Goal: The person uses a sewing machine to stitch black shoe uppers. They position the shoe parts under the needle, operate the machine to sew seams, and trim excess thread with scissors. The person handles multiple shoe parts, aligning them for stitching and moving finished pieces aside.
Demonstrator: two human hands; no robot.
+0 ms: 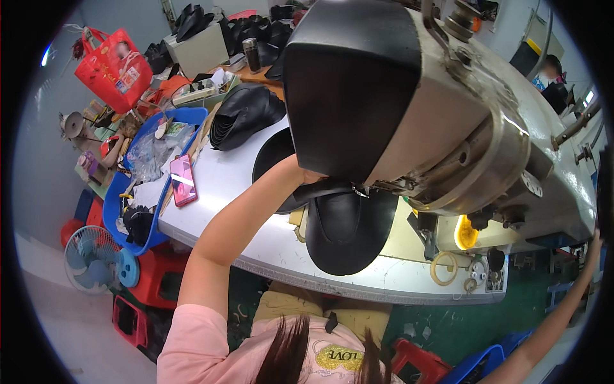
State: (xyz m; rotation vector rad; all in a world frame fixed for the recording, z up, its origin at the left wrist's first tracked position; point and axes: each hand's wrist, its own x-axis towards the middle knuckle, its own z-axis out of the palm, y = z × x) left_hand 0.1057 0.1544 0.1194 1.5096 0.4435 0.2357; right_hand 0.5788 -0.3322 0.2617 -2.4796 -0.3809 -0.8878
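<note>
A large sewing machine (448, 128) with a black head cover (352, 89) fills the upper middle. Under its needle area lies a black leather shoe upper (348, 237), its rounded toe toward me. My left hand (311, 176) reaches behind the head cover at the upper's far left part; its fingers are hidden, so its grip does not show. At the far right rim my right hand (597, 240) is up beside the machine's dark right end, mostly cut off. What it touches cannot be made out.
A stack of black leather pieces (246, 115) and a red phone (183, 182) lie left on the white table (217, 217). Blue bins (157, 233) hang at its left edge. A tape roll (443, 269) lies front right. A fan (93, 262) and red stools (157, 275) stand below left.
</note>
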